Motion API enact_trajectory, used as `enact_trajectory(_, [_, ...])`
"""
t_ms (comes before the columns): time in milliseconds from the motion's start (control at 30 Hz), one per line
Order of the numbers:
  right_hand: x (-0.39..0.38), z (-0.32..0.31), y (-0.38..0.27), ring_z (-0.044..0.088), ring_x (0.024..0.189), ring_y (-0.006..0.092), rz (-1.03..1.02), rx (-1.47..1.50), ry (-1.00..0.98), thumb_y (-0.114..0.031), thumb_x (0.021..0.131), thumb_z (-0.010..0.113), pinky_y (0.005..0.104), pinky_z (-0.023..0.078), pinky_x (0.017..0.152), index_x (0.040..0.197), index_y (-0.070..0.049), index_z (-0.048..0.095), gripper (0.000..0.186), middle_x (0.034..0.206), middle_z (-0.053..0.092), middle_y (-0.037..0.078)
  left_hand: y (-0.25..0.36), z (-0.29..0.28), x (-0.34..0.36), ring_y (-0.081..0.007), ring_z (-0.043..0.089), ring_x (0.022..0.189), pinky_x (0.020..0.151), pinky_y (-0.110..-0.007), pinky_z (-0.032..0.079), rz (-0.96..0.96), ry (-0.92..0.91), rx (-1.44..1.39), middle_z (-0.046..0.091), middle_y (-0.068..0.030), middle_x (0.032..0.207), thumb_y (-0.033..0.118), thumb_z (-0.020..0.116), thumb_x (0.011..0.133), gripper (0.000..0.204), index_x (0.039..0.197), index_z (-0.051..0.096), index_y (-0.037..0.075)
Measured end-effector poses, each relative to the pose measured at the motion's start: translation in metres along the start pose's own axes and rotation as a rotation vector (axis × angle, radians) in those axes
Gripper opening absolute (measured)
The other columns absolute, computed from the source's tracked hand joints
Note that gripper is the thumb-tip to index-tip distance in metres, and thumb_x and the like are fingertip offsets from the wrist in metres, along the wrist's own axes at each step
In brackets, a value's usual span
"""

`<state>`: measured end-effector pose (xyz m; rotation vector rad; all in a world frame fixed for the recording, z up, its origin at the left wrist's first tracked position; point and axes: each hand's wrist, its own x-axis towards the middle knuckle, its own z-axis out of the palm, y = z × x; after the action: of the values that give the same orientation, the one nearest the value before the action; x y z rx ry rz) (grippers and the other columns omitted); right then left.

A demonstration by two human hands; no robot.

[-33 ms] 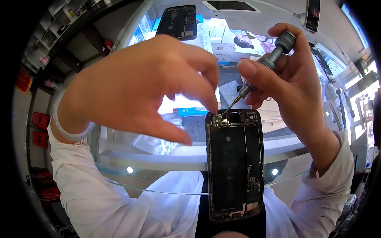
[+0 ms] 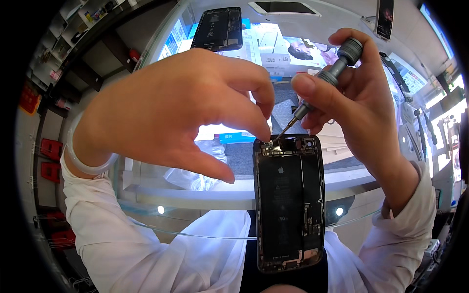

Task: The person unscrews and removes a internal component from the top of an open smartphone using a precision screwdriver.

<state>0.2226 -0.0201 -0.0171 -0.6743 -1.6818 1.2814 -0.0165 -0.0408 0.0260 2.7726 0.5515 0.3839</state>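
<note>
An opened smartphone (image 2: pixel 288 205) with its battery and inner parts bare lies in front of me, its camera end farthest from me. My right hand (image 2: pixel 349 93) is closed around a grey precision screwdriver (image 2: pixel 332 73), and its thin tip (image 2: pixel 279 138) reaches the metal parts at the phone's far left corner. Over the phone's left side hovers my left hand (image 2: pixel 181 107), fingers bent and thumb spread away, with nothing between them. Its index fingertip is at the far left corner, beside the screwdriver tip; whether it touches the phone I cannot tell.
A second opened phone (image 2: pixel 218 29) and a white-framed device (image 2: pixel 284 8) lie at the back. Boxes (image 2: pixel 273 49) show under the glass. A bag with a white cable (image 2: pixel 198 173) is left of the phone. The counter's glass edge (image 2: pixel 205 237) curves across nearer me.
My left hand has shifted very slightly down and right. The phone, the screwdriver and my right hand look almost unchanged.
</note>
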Motion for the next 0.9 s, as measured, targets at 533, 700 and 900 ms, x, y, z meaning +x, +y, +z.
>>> enact_trajectory(533, [-0.005,-0.001,0.004,0.071,0.062,0.0162,-0.026,-0.085,-0.064,-0.016,0.088,0.077,0.0239,0.058,0.052,0.132,-0.004,0.031,0.064,0.083,0.068,0.01,-0.021,0.023,0.002,-0.0233,0.067,0.079,0.066,-0.032,0.055,0.103,0.024,-0.161,0.067,-0.0097,0.094,0.031,0.091,0.063,0.041,0.09,0.074,0.005])
enact_trajectory(700, [-0.006,0.0,0.003,0.07,0.062,0.0165,0.001,-0.103,-0.049,-0.016,0.088,0.076,0.0243,0.058,0.053,0.132,-0.004,0.031,0.064,0.085,0.068,0.01,-0.022,0.023,0.003,-0.022,0.068,0.077,0.065,-0.032,0.054,0.049,-0.015,-0.232,0.068,-0.0099,0.092,0.024,0.091,0.066,0.033,0.088,0.075,0.005])
enact_trajectory(900, [-0.004,-0.001,0.002,0.07,0.064,0.0167,0.036,-0.105,-0.056,-0.015,0.088,0.076,0.0251,0.059,0.054,0.133,-0.004,0.032,0.064,0.088,0.067,0.01,-0.024,0.021,0.004,-0.0189,0.067,0.072,0.06,-0.028,0.052,0.058,-0.022,-0.251,0.068,-0.0087,0.088,0.019,0.089,0.069,0.024,0.084,0.074,0.006])
